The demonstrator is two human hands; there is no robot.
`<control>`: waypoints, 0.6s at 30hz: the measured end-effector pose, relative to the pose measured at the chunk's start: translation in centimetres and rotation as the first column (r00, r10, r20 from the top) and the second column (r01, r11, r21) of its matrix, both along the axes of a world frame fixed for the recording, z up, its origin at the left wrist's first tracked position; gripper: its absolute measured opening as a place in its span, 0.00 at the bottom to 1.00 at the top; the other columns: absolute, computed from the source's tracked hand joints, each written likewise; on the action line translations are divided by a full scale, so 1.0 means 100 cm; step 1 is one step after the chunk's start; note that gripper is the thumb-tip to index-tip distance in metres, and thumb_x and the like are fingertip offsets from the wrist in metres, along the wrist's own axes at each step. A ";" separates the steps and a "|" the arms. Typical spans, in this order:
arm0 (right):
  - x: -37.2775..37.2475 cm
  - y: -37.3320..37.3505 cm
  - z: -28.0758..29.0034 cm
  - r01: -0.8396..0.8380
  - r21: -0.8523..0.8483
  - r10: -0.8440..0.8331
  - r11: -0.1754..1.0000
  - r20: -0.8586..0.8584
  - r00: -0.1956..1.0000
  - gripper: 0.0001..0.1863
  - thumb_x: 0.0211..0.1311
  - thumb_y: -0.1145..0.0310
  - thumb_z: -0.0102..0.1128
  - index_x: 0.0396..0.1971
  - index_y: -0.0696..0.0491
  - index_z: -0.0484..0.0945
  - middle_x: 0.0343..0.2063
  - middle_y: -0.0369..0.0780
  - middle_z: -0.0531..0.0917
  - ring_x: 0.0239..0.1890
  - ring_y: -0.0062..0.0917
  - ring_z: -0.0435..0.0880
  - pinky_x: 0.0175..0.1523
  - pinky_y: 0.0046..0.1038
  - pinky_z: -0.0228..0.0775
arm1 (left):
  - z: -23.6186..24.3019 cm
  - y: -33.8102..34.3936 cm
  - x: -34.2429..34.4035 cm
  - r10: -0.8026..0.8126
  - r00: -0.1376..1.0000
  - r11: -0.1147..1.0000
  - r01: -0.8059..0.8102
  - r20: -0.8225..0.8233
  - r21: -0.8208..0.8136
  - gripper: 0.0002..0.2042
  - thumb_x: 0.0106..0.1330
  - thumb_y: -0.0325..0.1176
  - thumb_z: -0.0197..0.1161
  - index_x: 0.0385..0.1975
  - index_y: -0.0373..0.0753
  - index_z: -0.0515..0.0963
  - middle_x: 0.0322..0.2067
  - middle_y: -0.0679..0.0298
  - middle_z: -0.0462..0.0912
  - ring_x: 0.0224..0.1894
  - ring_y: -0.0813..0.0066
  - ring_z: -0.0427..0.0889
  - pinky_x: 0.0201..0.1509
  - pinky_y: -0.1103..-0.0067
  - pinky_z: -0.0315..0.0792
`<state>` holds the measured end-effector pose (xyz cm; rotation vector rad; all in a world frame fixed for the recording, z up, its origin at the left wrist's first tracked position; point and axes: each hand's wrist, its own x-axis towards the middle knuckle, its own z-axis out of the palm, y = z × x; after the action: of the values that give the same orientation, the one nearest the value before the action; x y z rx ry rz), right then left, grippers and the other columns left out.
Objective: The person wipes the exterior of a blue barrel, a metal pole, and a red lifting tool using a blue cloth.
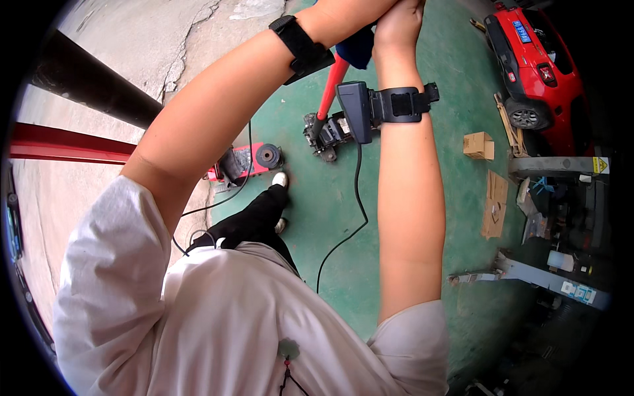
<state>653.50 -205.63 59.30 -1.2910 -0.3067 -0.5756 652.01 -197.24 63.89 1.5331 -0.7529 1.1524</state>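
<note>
Both my arms reach up to the top edge, where the hands meet and are partly cut off. My left hand (368, 6) crosses over toward my right hand (400, 24), which is bent at the wrist; the fingers of both are mostly out of sight. A dark blue cloth (357, 50) hangs just below them. Under the cloth, the red handle (332, 86) of a floor jack (335, 130) slants down to its dark, wheeled body. Whether the hands grip the cloth or the handle is hidden. Black straps circle both wrists, the right one carrying a dark box (355, 111).
By my feet lies a red device with a round black pad (268, 156). Black cables (361, 198) hang from the wrists. A red car (528, 63) stands far right, near a cardboard box (479, 145), flattened cardboard (494, 204) and grey lift arms (538, 272). A red beam (72, 143) is at left.
</note>
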 end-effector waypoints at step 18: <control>-0.026 0.018 -0.021 0.125 -0.424 0.070 0.897 0.416 0.907 0.34 0.61 0.71 0.53 0.61 0.71 0.49 0.51 0.58 0.68 0.45 0.43 0.74 0.55 0.38 0.65 | -0.126 0.058 -0.038 0.056 0.907 0.920 -0.210 -0.418 -0.332 0.21 0.68 0.38 0.44 0.53 0.28 0.65 0.46 0.52 0.74 0.44 0.65 0.74 0.49 0.75 0.67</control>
<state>650.87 -203.86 57.21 -1.6047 -0.8208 -0.8460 648.21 -191.41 51.26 1.4447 -0.1379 0.9646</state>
